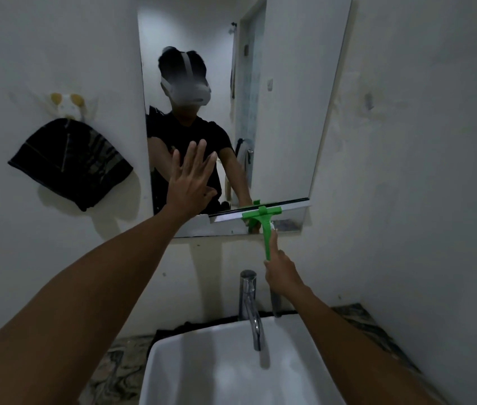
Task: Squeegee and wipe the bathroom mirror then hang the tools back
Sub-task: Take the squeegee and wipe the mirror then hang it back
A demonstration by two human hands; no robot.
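Observation:
A tall frameless mirror (pixel 284 112) hangs on the white wall above the sink. My right hand (pixel 282 271) grips the handle of a green squeegee (pixel 265 226), whose blade lies across the mirror's bottom edge. My left hand (pixel 192 178) is flat against the lower left of the glass, fingers spread, holding nothing. A dark cloth (pixel 69 165) hangs from a small wall hook (pixel 66 108) to the left of the mirror. The mirror reflects a person in a black shirt wearing a headset.
A narrow glass shelf (pixel 289 222) runs just under the mirror. Below stand a chrome tap (pixel 250 305) and a white basin (pixel 231 372) on a marbled countertop (pixel 108 372). A white wall (pixel 435 171) closes in on the right.

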